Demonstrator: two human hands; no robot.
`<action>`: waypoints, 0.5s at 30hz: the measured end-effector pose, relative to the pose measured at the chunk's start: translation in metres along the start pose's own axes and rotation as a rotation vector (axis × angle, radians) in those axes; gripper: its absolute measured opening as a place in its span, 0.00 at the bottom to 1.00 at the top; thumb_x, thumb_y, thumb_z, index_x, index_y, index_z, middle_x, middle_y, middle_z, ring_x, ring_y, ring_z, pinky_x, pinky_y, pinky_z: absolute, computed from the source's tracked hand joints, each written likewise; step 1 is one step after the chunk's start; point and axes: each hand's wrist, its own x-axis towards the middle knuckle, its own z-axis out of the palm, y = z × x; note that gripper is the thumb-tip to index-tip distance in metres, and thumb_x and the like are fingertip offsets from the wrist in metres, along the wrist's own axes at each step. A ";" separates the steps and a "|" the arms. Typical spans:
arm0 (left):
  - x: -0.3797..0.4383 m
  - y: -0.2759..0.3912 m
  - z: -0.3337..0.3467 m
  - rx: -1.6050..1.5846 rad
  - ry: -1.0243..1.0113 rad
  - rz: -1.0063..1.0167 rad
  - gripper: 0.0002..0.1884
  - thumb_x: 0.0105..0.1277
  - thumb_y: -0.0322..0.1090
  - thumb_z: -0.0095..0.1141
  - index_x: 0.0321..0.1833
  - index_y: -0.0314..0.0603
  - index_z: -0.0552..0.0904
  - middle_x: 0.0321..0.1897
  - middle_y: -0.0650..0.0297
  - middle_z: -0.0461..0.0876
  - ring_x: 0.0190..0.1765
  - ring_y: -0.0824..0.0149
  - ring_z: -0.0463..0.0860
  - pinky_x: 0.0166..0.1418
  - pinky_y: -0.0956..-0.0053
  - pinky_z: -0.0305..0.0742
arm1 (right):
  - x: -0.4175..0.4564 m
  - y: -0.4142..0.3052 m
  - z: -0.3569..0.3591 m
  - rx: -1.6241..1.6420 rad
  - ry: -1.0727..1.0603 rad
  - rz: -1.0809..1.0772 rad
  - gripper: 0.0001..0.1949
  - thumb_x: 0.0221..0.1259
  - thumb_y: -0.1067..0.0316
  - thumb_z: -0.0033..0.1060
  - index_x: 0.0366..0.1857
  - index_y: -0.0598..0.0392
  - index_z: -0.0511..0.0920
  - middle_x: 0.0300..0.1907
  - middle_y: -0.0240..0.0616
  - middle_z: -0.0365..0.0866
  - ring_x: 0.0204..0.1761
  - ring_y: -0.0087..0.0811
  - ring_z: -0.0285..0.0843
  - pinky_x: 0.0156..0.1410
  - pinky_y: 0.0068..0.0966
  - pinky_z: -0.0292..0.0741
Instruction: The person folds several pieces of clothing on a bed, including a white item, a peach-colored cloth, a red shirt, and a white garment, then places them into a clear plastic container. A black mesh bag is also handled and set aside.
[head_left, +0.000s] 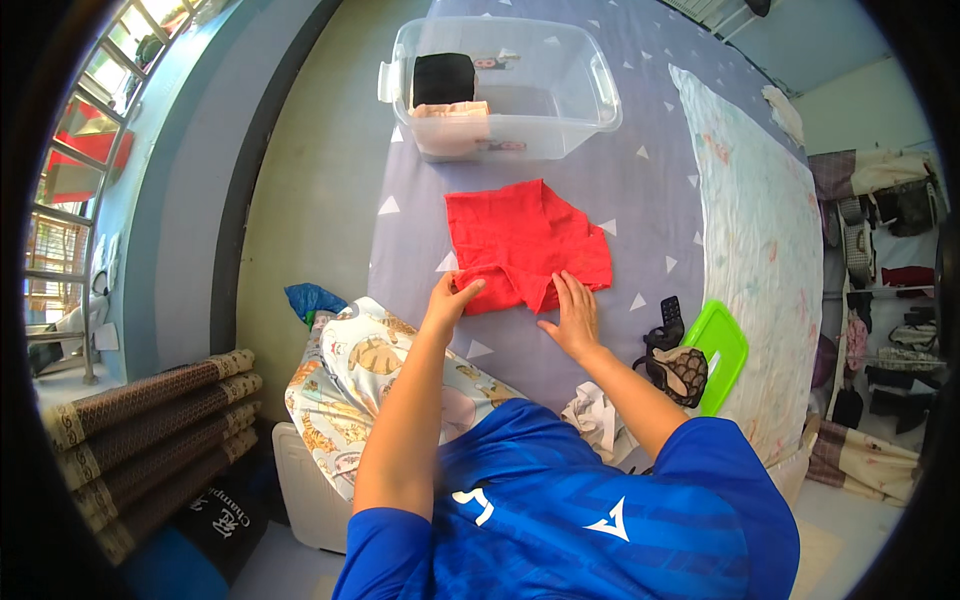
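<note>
A red pair of shorts (517, 232) lies spread before me on a purple bed sheet (652, 225) with white triangles. My left hand (450, 304) is at the lower left corner of the shorts, its thumb over the cloth. Whether its fingers pinch the hem, I cannot tell. My right hand (576, 315) rests its fingertips on the lower right part, with thumb and fingers apart. Beyond the shorts stands a clear plastic bin (525, 139), holding a folded black cloth (444, 79) and a folded peach cloth (450, 124) at its left end.
A green plastic lid (724, 360) lies at the right, with a black and beige bra (675, 371) against it. White crumpled cloth (592, 416) is by my lap. A cat-print fabric (375, 360) spreads at the left. Pale floral cloth (757, 247) covers the bed's right side.
</note>
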 end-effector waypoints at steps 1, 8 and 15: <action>-0.001 -0.005 -0.001 -0.003 -0.016 0.014 0.23 0.61 0.36 0.69 0.55 0.35 0.75 0.46 0.61 0.84 0.47 0.70 0.83 0.53 0.73 0.76 | -0.001 0.001 0.006 0.019 0.043 0.007 0.46 0.43 0.60 0.80 0.71 0.48 0.62 0.73 0.42 0.60 0.73 0.44 0.58 0.76 0.46 0.55; -0.005 -0.021 -0.015 0.023 -0.037 -0.008 0.22 0.61 0.28 0.66 0.57 0.33 0.74 0.49 0.57 0.84 0.50 0.69 0.83 0.57 0.73 0.76 | 0.008 -0.012 -0.005 0.037 0.165 -0.138 0.30 0.49 0.68 0.72 0.61 0.48 0.74 0.71 0.44 0.64 0.72 0.45 0.60 0.76 0.48 0.56; -0.003 -0.010 -0.008 0.300 0.000 0.312 0.09 0.70 0.27 0.54 0.49 0.32 0.80 0.41 0.58 0.87 0.44 0.73 0.83 0.51 0.75 0.76 | 0.036 0.005 -0.018 0.793 0.063 0.196 0.06 0.60 0.70 0.61 0.37 0.58 0.81 0.50 0.42 0.84 0.53 0.44 0.81 0.58 0.39 0.76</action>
